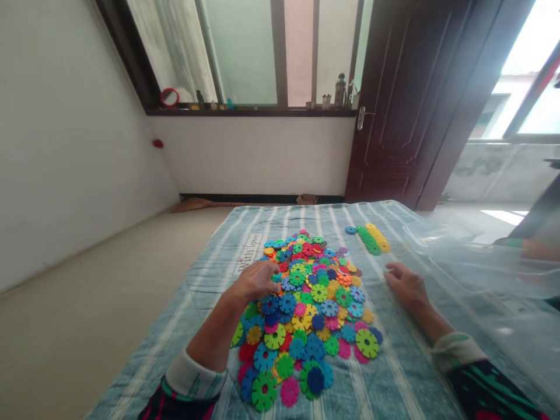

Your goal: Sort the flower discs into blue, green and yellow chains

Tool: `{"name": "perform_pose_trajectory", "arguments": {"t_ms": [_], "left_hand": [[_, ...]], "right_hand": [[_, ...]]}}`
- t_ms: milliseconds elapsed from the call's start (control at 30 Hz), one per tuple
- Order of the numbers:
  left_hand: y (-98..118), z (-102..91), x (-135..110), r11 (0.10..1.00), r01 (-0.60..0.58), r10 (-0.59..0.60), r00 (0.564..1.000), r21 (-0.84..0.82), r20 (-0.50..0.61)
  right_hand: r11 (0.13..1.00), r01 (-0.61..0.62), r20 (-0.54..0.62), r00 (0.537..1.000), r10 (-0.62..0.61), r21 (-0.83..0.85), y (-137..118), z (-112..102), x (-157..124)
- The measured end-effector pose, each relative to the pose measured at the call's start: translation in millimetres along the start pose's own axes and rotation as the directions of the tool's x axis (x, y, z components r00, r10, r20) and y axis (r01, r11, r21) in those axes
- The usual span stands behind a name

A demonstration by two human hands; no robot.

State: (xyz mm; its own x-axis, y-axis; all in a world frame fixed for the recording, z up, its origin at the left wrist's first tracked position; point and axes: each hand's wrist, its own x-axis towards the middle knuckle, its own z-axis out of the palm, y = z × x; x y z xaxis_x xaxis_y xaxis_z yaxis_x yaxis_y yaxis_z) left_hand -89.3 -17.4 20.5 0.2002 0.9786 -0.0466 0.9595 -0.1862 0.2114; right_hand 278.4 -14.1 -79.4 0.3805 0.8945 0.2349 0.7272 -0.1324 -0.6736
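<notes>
A wide heap of notched plastic snowflake discs (319,291) in many colours covers the middle of the cloth. My left hand (258,279) reaches into the heap's left side, its fingers curled in towards the thumb. Blue discs lie right at its fingertips, but I cannot make out what is pinched there. To the right of the heap, my right hand (406,286) is low over the cloth with loosely bent fingers slightly apart and nothing visible in them. Beyond it lie a row of overlapping green discs (368,240), a row of yellow discs (378,237) and a single blue disc (350,230).
Everything rests on a blue-and-white striped cloth (210,280) over a bed or table. A clear plastic container (472,262), blurred, is at the right. Behind are a dark red door (402,105) and a window sill (262,112) with small objects. A broom (192,204) lies on the floor.
</notes>
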Motion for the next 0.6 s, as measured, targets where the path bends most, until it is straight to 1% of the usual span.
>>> {"name": "perform_pose_trajectory", "arguments": {"t_ms": [100, 233, 333, 467, 533, 600], "left_hand": [[1, 0.7, -1, 1.0, -0.005, 0.005, 0.999, 0.014, 0.034], [-4, 0.5, 0, 1.0, 0.021, -0.021, 0.999, -0.001, 0.027], [-11, 1.1, 4, 0.999, 0.047, -0.047, 0.999, -0.011, -0.006], [-17, 4.9, 11, 0.994, 0.107, -0.107, 0.99, -0.002, -0.09], [-17, 8.0, 12, 0.994, 0.11, -0.11, 0.989, -0.003, -0.097], [-15, 11.1, 12, 0.996, 0.092, -0.092, 0.992, -0.014, -0.082]], "right_hand": [[1.0, 0.016, 0.0, 1.0, -0.016, 0.024, 4, 0, 0], [0.998, 0.048, 0.002, 0.999, -0.048, 0.043, 8, 1, 0], [0.998, 0.056, 0.007, 0.998, -0.056, 0.042, 9, 1, 0], [0.997, 0.07, 0.011, 0.997, -0.07, 0.032, 9, 1, 1], [0.997, 0.075, 0.015, 0.997, -0.075, 0.029, 10, 1, 1], [0.997, 0.077, 0.017, 0.997, -0.077, 0.026, 10, 1, 1]]}}
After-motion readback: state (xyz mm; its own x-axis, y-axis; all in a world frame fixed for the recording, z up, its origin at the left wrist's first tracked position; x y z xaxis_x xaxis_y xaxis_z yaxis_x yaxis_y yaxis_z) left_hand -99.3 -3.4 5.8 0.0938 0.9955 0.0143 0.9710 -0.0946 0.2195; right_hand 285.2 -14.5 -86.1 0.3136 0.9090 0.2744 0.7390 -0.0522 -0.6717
